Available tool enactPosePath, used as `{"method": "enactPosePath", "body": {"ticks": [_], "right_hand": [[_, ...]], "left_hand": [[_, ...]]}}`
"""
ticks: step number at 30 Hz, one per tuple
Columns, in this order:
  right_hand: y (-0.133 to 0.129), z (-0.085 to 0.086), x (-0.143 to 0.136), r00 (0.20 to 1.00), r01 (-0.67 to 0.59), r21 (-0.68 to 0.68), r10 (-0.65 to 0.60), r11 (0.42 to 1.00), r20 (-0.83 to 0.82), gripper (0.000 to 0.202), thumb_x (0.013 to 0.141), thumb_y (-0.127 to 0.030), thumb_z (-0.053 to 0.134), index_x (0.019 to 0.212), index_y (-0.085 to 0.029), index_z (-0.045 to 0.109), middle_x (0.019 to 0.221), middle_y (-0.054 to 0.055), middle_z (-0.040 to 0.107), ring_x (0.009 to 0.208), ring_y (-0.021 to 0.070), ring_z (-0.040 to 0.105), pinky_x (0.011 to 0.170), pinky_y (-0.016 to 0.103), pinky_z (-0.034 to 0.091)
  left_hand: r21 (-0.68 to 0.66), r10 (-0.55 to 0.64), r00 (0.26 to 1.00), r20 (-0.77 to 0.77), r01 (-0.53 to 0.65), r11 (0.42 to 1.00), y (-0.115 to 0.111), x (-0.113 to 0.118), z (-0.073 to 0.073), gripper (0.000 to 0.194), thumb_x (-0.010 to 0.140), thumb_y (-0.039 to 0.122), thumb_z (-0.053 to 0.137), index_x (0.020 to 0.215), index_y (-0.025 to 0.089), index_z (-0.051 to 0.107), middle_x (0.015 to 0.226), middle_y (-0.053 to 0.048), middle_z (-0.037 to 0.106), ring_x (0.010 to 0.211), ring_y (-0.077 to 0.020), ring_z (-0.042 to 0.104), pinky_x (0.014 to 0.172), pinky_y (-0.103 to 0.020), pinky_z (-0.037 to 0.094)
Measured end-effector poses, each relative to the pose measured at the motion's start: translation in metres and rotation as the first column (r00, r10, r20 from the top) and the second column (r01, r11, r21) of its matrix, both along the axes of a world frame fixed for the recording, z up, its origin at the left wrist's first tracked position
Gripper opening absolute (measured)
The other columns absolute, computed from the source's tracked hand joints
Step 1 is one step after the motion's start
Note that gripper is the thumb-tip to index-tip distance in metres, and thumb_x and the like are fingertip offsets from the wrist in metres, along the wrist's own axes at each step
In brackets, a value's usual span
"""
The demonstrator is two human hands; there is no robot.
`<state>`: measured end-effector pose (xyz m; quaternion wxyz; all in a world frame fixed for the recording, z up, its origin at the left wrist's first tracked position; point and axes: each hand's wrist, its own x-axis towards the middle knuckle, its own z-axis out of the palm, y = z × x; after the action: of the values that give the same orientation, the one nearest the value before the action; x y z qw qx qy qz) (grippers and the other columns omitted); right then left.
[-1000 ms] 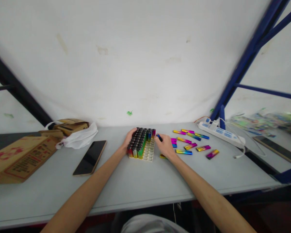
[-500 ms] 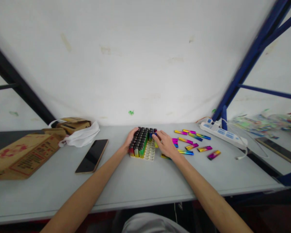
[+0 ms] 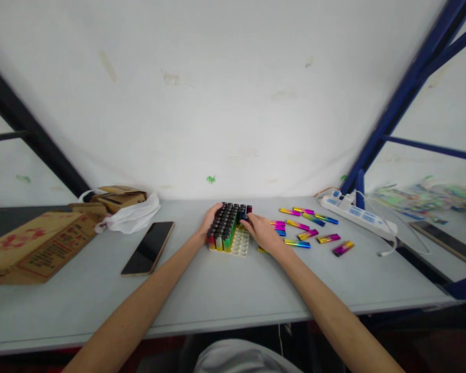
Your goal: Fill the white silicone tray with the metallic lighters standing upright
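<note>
A white tray (image 3: 239,247) with rows of round holes stands on the table. Upright lighters (image 3: 224,228) with black tops and shiny green, yellow and red bodies fill its left part and back; the front right holes are bare. My left hand (image 3: 208,218) is curled against the tray's left side, steadying the block of lighters, its fingertips partly hidden. Over the tray's right side, my right hand (image 3: 262,230) pinches a dark-topped blue lighter (image 3: 244,217) standing among the holes. Beside that hand, several shiny rainbow lighters (image 3: 297,225) lie loose on the table.
Left of the tray lie a phone (image 3: 148,248), a white plastic bag (image 3: 134,217) and cardboard boxes (image 3: 42,243). A white power strip (image 3: 359,215) with cables sits at the right, near the blue metal frame (image 3: 396,98). A second phone (image 3: 446,241) lies beyond it.
My right hand has shifted slightly down, with the blue lighter lower among the tray's holes. My left hand stays at the tray's side. The hand at the far right edge is out of view.
</note>
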<state>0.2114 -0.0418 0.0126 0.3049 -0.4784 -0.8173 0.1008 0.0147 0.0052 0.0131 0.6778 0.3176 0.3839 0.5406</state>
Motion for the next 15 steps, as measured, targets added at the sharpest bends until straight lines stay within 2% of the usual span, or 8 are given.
{"method": "enactPosePath", "body": {"ticks": [4, 7, 11, 13, 15], "right_hand": [[0.000, 0.001, -0.007, 0.989, 0.078, 0.035, -0.082, 0.996, 0.122, 0.023, 0.099, -0.040, 0.052, 0.091, -0.020, 0.061, 0.091, 0.012, 0.068, 0.076, 0.0221, 0.062, 0.072, 0.031, 0.040], [0.000, 0.008, 0.002, 0.992, 0.038, 0.033, -0.041, 0.999, 0.120, 0.026, 0.097, -0.043, 0.054, 0.090, -0.020, 0.064, 0.088, 0.010, 0.067, 0.074, 0.0208, 0.061, 0.072, 0.031, 0.040], [-0.002, 0.029, 0.048, 0.999, 0.001, 0.020, -0.002, 1.000, 0.042, 0.025, 0.099, -0.037, 0.051, 0.094, -0.020, 0.068, 0.085, 0.008, 0.067, 0.073, 0.0192, 0.060, 0.072, 0.031, 0.042], [-0.008, 0.038, 0.080, 0.997, -0.023, -0.011, 0.024, 1.000, 0.070, 0.020, 0.096, -0.031, 0.055, 0.092, -0.019, 0.071, 0.085, 0.008, 0.068, 0.074, 0.0199, 0.060, 0.074, 0.032, 0.043], [-0.017, 0.041, 0.109, 0.991, -0.050, -0.030, 0.053, 0.998, 0.121, 0.015, 0.091, -0.030, 0.062, 0.091, -0.021, 0.074, 0.090, 0.009, 0.069, 0.084, 0.0233, 0.062, 0.082, 0.036, 0.044]], "left_hand": [[-0.007, -0.008, 1.000, 0.005, 0.008, 1.000, -0.002, -0.001, 0.000, 0.017, 0.077, 0.034, 0.069, 0.076, 0.017, 0.067, 0.073, -0.002, 0.074, 0.068, -0.0194, 0.069, 0.071, -0.029, 0.053], [-0.017, -0.019, 1.000, 0.016, 0.020, 1.000, -0.004, -0.001, 0.002, 0.016, 0.077, 0.034, 0.069, 0.075, 0.018, 0.066, 0.074, -0.004, 0.074, 0.071, -0.0218, 0.070, 0.071, -0.032, 0.053], [-0.034, -0.011, 1.000, 0.009, 0.011, 0.999, -0.004, -0.002, 0.003, 0.016, 0.078, 0.033, 0.068, 0.075, 0.018, 0.066, 0.068, -0.001, 0.072, 0.064, -0.0193, 0.067, 0.069, -0.030, 0.052], [-0.043, -0.005, 1.000, 0.013, 0.006, 0.999, -0.003, -0.002, 0.001, 0.017, 0.079, 0.033, 0.068, 0.075, 0.017, 0.066, 0.066, 0.000, 0.070, 0.060, -0.0171, 0.065, 0.067, -0.028, 0.051], [-0.046, -0.012, 1.000, 0.026, 0.013, 0.999, -0.002, -0.002, 0.000, 0.017, 0.079, 0.033, 0.068, 0.076, 0.016, 0.066, 0.067, 0.000, 0.070, 0.059, -0.0162, 0.064, 0.065, -0.027, 0.050]]}}
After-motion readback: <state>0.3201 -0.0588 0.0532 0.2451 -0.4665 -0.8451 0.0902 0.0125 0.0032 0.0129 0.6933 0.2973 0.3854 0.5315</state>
